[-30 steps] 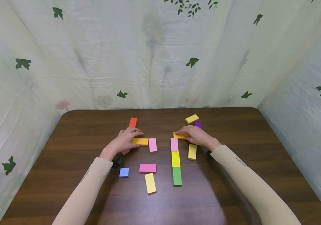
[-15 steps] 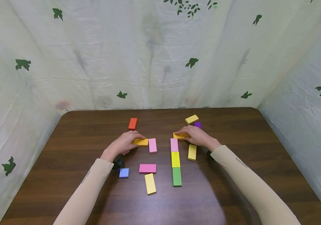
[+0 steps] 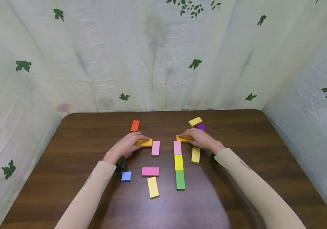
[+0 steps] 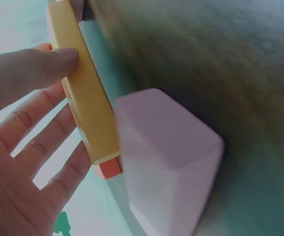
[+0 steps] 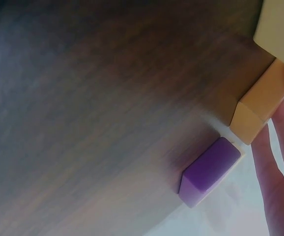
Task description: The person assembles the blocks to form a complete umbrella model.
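My left hand (image 3: 127, 144) pinches an orange wooden block (image 3: 144, 143) between thumb and fingers. In the left wrist view the thumb lies along the near side of that block (image 4: 85, 88). Its right end is by the far end of a pink block (image 3: 155, 148). A pale pink block (image 4: 166, 147) lies just below this hand. My right hand (image 3: 200, 138) holds a second orange block (image 3: 182, 139), laid crosswise at the far end of a row. That row runs toward me: pink block (image 3: 177, 148), yellow block (image 3: 179, 162), green block (image 3: 180, 180).
A red block (image 3: 135, 125) lies beyond my left hand. Around my right hand are a purple block (image 5: 211, 164) and pale yellow blocks (image 3: 195, 155). Nearer me lie a blue block (image 3: 126, 176), a deep pink block (image 3: 150, 171) and a pale yellow block (image 3: 153, 187).
My left hand has shifted its grip and moved its orange block slightly away and to the right, toward the pink block's far end. My right hand stays in place.
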Demonstrator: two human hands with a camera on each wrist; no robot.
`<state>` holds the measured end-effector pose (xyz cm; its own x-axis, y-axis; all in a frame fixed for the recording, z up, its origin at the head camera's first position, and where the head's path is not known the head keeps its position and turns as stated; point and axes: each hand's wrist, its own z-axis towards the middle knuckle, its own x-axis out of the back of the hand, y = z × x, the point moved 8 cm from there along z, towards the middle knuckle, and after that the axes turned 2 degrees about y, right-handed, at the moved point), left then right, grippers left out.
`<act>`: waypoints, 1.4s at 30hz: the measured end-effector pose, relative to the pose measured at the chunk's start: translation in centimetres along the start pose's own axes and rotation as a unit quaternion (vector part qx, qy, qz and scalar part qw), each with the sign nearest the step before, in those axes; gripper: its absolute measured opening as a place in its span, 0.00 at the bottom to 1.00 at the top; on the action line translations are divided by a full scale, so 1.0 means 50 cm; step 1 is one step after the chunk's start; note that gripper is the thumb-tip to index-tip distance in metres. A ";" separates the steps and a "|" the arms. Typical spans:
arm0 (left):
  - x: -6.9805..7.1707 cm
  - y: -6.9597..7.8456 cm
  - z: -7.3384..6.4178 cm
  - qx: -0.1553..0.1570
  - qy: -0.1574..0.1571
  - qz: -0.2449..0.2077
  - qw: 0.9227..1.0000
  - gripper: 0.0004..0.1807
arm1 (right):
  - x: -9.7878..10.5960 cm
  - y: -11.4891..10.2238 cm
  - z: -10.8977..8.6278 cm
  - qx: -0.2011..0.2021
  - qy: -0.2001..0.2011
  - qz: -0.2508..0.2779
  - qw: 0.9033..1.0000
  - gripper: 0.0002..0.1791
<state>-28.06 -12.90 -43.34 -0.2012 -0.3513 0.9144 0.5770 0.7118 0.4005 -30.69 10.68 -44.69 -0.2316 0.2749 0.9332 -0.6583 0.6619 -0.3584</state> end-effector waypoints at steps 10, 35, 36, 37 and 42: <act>0.009 0.015 0.028 0.001 0.005 -0.006 1.000 0.21 | -0.002 0.000 0.002 -0.003 -0.001 0.000 1.000 0.24; -0.033 0.073 0.142 0.001 -0.012 0.035 0.999 0.19 | -0.004 0.003 0.002 0.005 0.003 0.002 1.000 0.24; -0.036 0.076 0.146 0.000 -0.013 0.035 0.999 0.19 | -0.003 0.003 0.002 0.005 0.004 0.003 1.000 0.24; -0.038 0.079 0.150 -0.001 -0.013 0.037 0.999 0.19 | -0.003 0.003 0.002 0.005 0.005 0.003 1.000 0.24; -0.052 0.090 0.166 0.005 -0.019 0.033 0.999 0.18 | -0.003 0.006 0.001 0.002 0.006 0.001 1.000 0.24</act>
<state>-31.51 -3.74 -43.44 -0.1928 -0.2806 0.9403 0.5816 0.7391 0.3398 -30.91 10.79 -44.92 -0.2248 0.2845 0.9319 -0.6608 0.6584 -0.3604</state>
